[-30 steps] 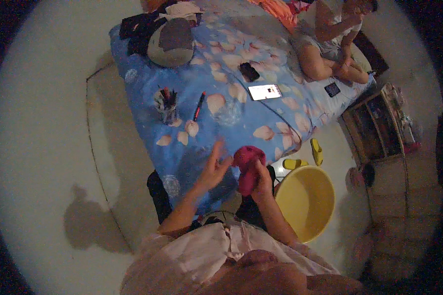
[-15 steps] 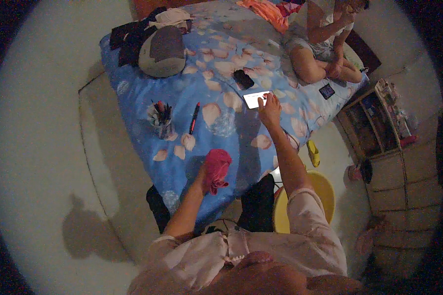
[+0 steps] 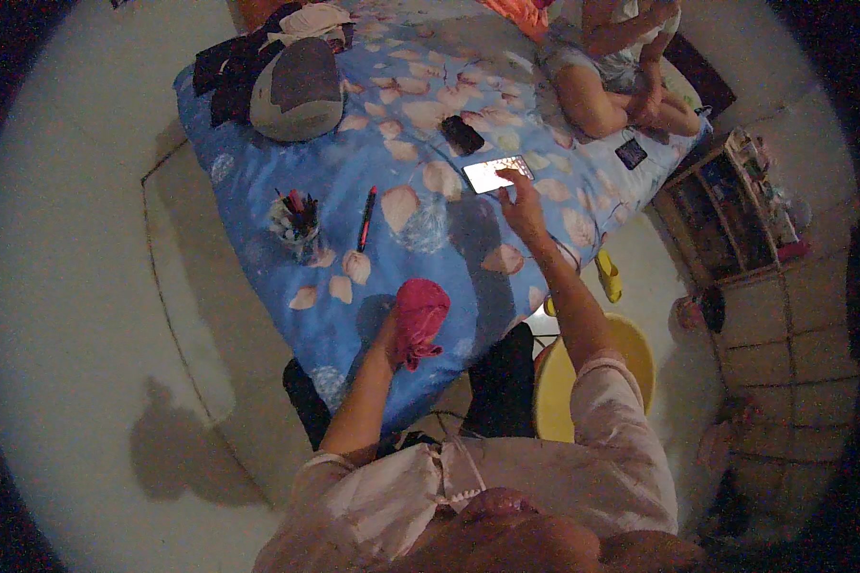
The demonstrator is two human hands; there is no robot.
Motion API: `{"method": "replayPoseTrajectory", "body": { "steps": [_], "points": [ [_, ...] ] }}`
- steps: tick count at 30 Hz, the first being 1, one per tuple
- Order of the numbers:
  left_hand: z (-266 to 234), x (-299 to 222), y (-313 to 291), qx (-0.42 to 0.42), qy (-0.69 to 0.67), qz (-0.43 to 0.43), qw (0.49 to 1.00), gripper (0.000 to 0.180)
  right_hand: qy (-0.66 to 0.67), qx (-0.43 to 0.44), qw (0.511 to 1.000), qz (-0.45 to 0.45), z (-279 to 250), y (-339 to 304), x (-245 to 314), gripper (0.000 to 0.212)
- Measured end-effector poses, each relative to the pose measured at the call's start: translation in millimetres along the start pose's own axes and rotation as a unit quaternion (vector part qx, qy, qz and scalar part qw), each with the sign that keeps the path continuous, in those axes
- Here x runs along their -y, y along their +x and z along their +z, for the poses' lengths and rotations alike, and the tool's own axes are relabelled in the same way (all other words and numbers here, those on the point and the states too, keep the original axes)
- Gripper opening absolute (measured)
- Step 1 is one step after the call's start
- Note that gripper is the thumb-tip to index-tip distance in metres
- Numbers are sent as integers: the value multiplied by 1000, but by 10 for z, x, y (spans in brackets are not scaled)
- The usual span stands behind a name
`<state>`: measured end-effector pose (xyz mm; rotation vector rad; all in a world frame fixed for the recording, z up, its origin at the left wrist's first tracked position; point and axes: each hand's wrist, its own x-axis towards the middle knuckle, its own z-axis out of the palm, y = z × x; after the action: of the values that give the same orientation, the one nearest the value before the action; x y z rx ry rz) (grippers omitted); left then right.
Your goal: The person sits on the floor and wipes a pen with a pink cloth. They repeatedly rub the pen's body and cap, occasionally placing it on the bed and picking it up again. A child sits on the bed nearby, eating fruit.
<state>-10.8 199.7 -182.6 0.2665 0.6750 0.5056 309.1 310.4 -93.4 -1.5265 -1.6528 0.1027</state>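
A bunched pink cloth (image 3: 422,313) is in my left hand (image 3: 389,339), above the near part of the bed. It covers most of the fingers, and its lower end hangs in loose folds. Farther off and to the right, my right hand (image 3: 523,212) reaches over a phone (image 3: 492,175) with a bright, lit screen. One finger touches or hovers just over that screen, with the thumb apart at the phone's near edge. The phone lies flat on the blue floral bedsheet (image 3: 354,172). Beyond it rests a small black object (image 3: 462,135).
A red-and-black pen (image 3: 367,219) and a clear cup of pens (image 3: 296,222) are at left. Behind them sit a grey-white rounded bag (image 3: 296,110) and dark clothes. Another person (image 3: 592,95) sits cross-legged at far right, near a dark device (image 3: 631,154). A yellow tub (image 3: 631,372) stands beside my right arm.
The view has shifted slightly. My right hand has drawn back a little toward the phone's near edge, uncovering more of the screen. The left hand still has the pink cloth.
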Motion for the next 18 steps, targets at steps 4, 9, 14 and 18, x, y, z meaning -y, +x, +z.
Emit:
{"method": "replayPoseTrajectory", "body": {
  "steps": [4,9,14,18],
  "points": [
    [-297,-31,-57,110,373,204,898,56,-135,63,989,12,-174,122,-73,58],
    [319,-229,-293,7,47,-4,999,54,-200,43,979,-27,-423,112,-297,57],
    [-119,-32,-111,-30,253,25,967,41,271,36,946,173,3,-452,596,33],
    [-45,73,89,21,-85,130,988,46,366,37,906,208,140,-1545,1565,45]
  ]
}}
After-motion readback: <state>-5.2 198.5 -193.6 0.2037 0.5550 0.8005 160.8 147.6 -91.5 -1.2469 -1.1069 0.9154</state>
